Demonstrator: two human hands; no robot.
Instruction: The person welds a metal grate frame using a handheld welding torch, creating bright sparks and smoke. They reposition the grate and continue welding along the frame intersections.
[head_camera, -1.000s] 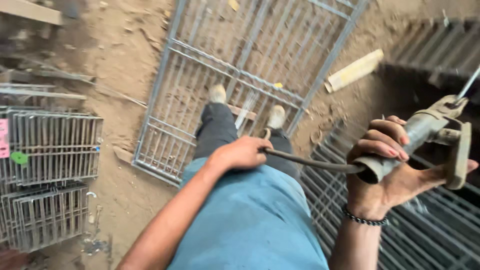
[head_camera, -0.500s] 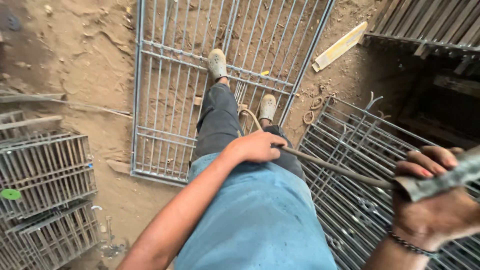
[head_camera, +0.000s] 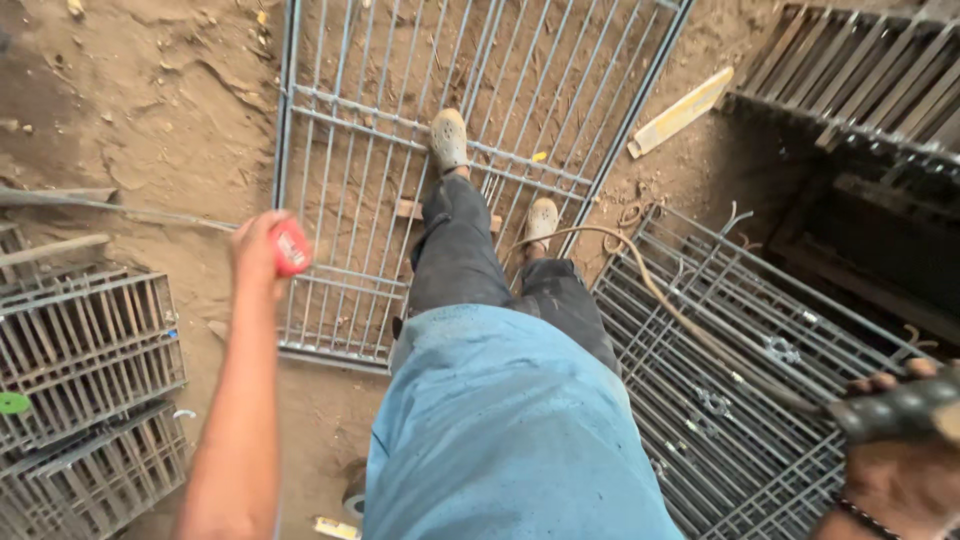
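Raising left hand (head_camera: 258, 250), red object (head_camera: 291, 246) now held

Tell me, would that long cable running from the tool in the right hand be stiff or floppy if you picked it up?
Probably floppy: the cable lies in a loose curve over the metal grate. It likely drags and could snag on the bars. It looks light for its length, though that is hard to judge.

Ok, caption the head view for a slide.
Left hand lifts a small red object; right hand grips a dark tool handle above grey metal grilles.
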